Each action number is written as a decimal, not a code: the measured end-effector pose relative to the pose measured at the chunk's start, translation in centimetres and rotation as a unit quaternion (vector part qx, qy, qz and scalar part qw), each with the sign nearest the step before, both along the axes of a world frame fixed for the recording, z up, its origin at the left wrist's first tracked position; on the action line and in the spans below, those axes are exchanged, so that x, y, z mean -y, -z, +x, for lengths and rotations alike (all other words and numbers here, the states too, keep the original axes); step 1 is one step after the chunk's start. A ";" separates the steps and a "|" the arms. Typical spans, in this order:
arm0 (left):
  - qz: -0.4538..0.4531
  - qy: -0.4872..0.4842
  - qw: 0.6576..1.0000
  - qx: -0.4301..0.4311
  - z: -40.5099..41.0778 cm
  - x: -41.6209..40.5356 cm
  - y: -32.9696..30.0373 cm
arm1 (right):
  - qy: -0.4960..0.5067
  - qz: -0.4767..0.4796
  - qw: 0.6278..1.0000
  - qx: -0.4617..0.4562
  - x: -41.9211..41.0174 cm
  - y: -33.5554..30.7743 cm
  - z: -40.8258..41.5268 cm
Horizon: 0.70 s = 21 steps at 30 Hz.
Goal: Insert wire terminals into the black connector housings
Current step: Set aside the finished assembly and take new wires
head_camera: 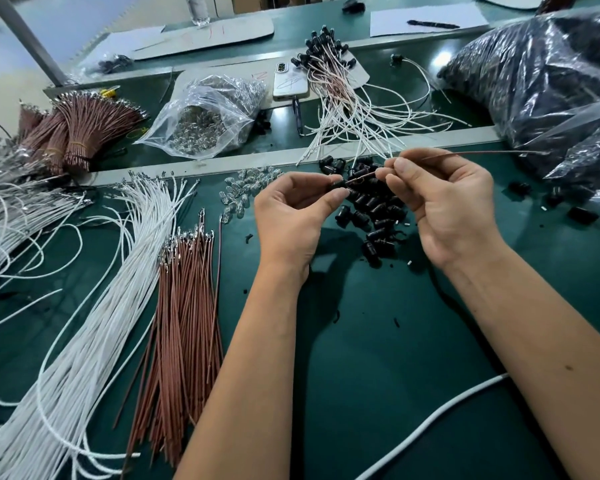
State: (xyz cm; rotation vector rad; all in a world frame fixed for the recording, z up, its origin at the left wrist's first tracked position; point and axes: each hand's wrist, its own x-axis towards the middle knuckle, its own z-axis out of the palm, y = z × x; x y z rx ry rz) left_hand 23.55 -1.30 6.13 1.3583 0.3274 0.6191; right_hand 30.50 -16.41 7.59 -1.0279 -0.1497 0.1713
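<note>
Directly ahead in the head view, the left hand (293,211) pinches a black connector housing (338,184) between thumb and forefinger above the green table (378,341). The right hand (444,199) pinches a brown wire (465,153) between thumb and fingertips, and the wire's near end meets the housing while the rest runs right toward the black plastic bags (541,74). Just beyond and below both hands lies a heap of loose black housings (374,206). Left of the left forearm lie a bundle of brown wires (187,306) and, further left, a sweep of white wires (94,323), terminals pointing away. Small clear bulbs (246,188) are scattered just left of the left hand. Farther off sit a clear bag (205,116), a phone (290,81) and finished housings with wires (336,84).
</note>
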 end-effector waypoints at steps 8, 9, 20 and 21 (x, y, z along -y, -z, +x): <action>0.008 0.017 1.000 0.002 0.1 0.3 0.1 | -0.010 0.006 1.000 -0.010 -0.3 0.0 -0.3; 0.004 0.016 1.000 0.002 0.1 0.3 0.1 | -0.012 0.007 1.000 -0.012 -0.4 0.0 -0.3; -0.068 0.029 0.997 -0.010 0.2 1.0 -0.1 | -0.026 -0.014 0.999 -0.023 -0.9 0.3 -0.8; -0.064 0.027 0.998 -0.011 0.1 1.0 -0.1 | -0.026 -0.038 0.999 -0.008 -0.9 0.3 -0.9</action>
